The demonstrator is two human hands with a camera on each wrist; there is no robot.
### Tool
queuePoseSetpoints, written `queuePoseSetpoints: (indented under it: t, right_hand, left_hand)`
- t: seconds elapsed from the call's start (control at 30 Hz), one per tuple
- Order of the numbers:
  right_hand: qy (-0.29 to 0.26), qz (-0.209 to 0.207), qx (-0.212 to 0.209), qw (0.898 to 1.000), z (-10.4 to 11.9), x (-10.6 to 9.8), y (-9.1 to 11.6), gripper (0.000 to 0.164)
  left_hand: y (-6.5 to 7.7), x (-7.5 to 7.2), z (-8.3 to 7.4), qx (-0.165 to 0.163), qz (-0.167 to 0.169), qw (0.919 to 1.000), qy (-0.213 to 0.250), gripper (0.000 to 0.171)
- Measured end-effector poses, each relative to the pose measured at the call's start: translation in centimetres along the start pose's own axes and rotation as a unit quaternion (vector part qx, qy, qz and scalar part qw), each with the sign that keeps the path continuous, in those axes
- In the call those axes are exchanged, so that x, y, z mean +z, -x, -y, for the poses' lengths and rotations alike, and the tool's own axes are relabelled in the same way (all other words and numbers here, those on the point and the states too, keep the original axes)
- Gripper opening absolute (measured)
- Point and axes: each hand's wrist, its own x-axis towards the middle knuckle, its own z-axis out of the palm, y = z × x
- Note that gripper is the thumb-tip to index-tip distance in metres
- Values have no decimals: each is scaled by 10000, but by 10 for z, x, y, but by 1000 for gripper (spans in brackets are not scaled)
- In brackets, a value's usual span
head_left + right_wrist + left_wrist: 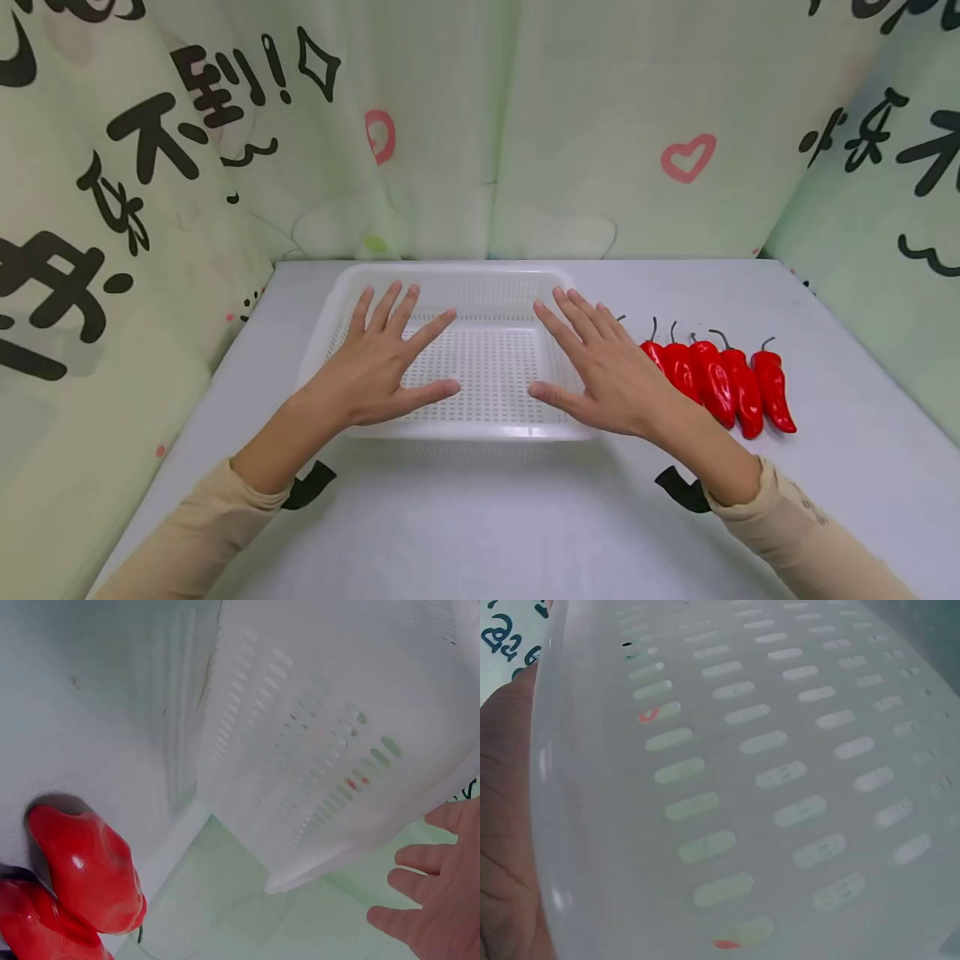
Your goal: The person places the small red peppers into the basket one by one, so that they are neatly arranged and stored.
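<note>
Basket (480,432) is set mid-frame, presumably for two-sided access; over it, left hand (384,360) and right hand (606,367) are held, fingers spread, nothing grasped. Red peppers (714,385) are lined up at right, likely for easy reach.

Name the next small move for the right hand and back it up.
I'd move the right hand sideways toward the red peppers: its fingers are spread and hold nothing, the peppers lie on the table to the right of the white basket, and none shows inside it.
</note>
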Motion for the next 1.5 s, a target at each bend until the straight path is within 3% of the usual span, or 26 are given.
queuePoseSetpoints:
  t: [0.2, 0.47, 0.73, 0.9, 1.23, 1.5]
  right_hand:
    - [-40, -237, -31, 9997, 1, -1, 8, 98]
    - [-166, -360, 18, 9992, 0, -9, 26, 97]
    - [-298, -496, 306, 9979, 0, -13, 50, 100]
    - [-368, -664, 493, 9959, -7, -17, 61, 101]
    - [-847, -654, 968, 9895, -27, -11, 72, 87]
    - [-1114, -789, 1128, 9842, -45, 1, 66, 77]
  left_hand:
    - [7, -3, -1, -95, -56, 9999, 47, 85]
    - [28, -12, 3, -248, -440, 9976, 475, 81]
    - [51, -16, 12, -322, -1126, 9875, 1051, 79]
    - [59, -21, 21, -704, -1096, 9823, 1344, 77]
    - [54, -20, 57, -1017, -1053, 9639, 2225, 70]
    - [43, -12, 77, -1086, -967, 9592, 2425, 68]
